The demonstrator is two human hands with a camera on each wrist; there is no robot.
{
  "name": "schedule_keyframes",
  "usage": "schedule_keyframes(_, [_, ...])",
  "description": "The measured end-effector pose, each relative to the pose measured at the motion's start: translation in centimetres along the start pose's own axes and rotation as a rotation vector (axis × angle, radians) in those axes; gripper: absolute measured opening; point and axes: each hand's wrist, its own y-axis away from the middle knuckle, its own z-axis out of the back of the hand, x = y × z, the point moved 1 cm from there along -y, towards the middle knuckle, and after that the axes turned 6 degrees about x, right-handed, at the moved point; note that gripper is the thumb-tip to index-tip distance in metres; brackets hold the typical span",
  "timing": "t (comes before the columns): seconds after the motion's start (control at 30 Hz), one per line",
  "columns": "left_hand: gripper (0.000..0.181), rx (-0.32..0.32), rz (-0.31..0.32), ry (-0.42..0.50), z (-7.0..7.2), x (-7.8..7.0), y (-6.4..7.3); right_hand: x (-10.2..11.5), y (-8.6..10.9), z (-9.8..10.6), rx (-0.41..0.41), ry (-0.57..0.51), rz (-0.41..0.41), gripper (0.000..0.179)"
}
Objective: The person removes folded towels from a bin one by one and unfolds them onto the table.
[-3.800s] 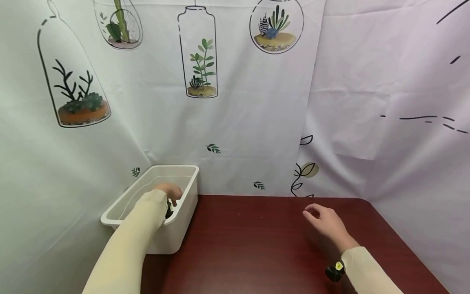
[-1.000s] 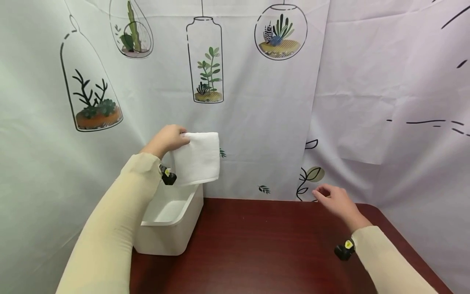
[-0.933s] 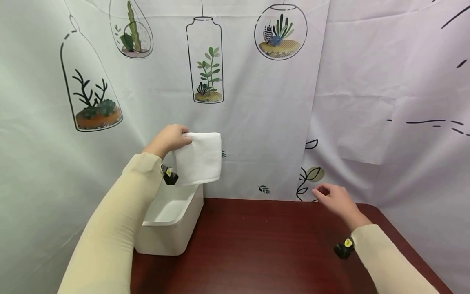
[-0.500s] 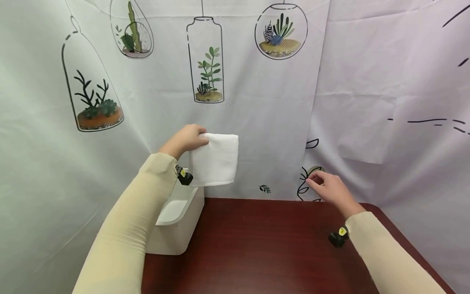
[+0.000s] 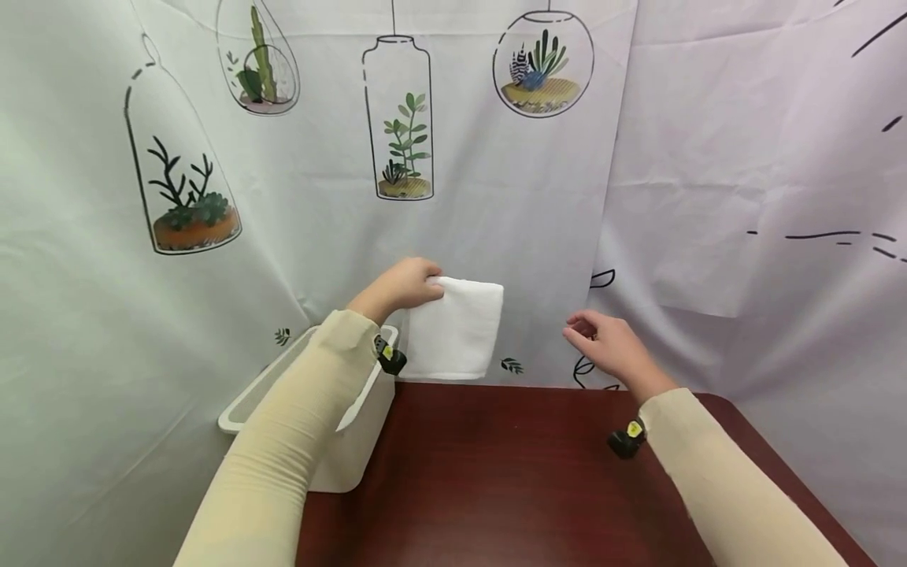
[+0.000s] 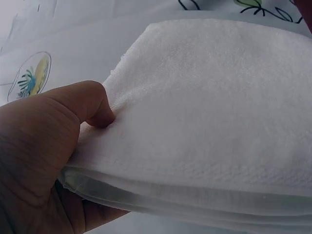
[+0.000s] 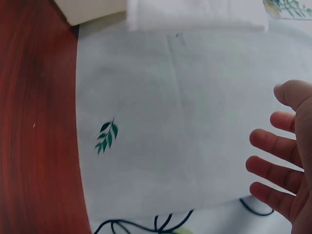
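A white folded towel (image 5: 457,331) hangs in the air above the far part of the table. My left hand (image 5: 407,285) pinches it at its upper left corner, thumb on the near face. Close up in the left wrist view, the towel (image 6: 209,102) has a fluffy pile and several stacked layers along its lower edge. My right hand (image 5: 605,342) is raised to the right of the towel, apart from it. Its fingers (image 7: 275,146) are spread and loosely bent around nothing in the right wrist view.
A white plastic bin (image 5: 347,461) stands at the left on the dark red table (image 5: 510,488), partly behind the left sleeve. A pale curtain (image 5: 496,220) printed with plants in jars hangs behind the table. Black cameras (image 5: 627,439) sit on both wrists.
My left hand has lifted the towel from the bin and carried it to the right, lowering it slightly in the last half second. My right hand has risen and moved left, nearer the towel.
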Motion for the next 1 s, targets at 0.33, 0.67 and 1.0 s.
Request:
schedule_keyframes(0.33, [0.006,0.031,-0.057,0.035,-2.9,-1.2,-0.9,3.5,-2.6,-0.3,0.072,-0.027,0.089,0.046])
schedule_keyframes(0.67, [0.007,0.092,-0.130,0.094,-5.1,-2.2,-0.8,4.7,-4.3,-2.4,0.205,-0.024,0.125,0.061])
schedule_keyframes(1.0, [0.008,0.159,-0.197,0.202,-6.8,-1.8,-0.6,4.7,-4.4,-3.1,0.270,-0.044,0.143,0.018])
